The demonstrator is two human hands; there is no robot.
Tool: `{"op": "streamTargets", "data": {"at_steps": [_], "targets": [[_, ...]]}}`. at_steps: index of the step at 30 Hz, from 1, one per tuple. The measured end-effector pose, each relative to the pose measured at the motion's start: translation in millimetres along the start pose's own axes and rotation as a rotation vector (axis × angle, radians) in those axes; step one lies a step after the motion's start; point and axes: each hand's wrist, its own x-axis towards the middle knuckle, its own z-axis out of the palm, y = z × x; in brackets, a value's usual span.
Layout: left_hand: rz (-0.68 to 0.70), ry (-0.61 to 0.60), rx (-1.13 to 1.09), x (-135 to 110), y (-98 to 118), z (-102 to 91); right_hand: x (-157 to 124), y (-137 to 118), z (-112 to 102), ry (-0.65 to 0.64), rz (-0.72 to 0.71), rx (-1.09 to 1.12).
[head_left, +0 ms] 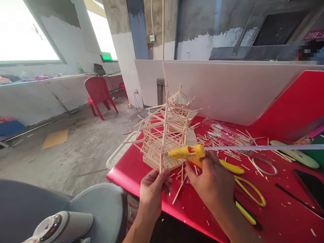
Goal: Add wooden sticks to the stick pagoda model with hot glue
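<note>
A pagoda-shaped model built of thin wooden sticks [167, 133] stands on the red table [131, 172] near its left corner. My left hand [153, 190] pinches a long upright wooden stick [164, 131] held against the model's front. My right hand [212, 184] grips a yellow hot glue gun [187, 152] whose nozzle points left at the lower part of that stick. A clear glue stick [263, 147] juts out of the gun's back to the right.
Loose sticks [229, 152] and a clear plastic bag [220, 133] lie behind the gun. Yellow-handled scissors [250, 192], a tape ring [263, 165] and a dark phone [312, 187] rest to the right. White boards [227, 91] wall the table's back. A red chair [98, 94] stands across the floor.
</note>
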Motion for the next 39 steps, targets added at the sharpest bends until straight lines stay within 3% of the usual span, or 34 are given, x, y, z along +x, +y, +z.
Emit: {"op": "streamTargets", "data": {"at_steps": [16,39], "targets": [[-0.02,0.024,-0.006,2,-1,-2.0,3,-8,-7,0.006,-0.107,-0.045],[-0.008,0.015,-0.025,1,-3,-5.3,2,-8,-10,0.005,-0.106,-0.071]]}}
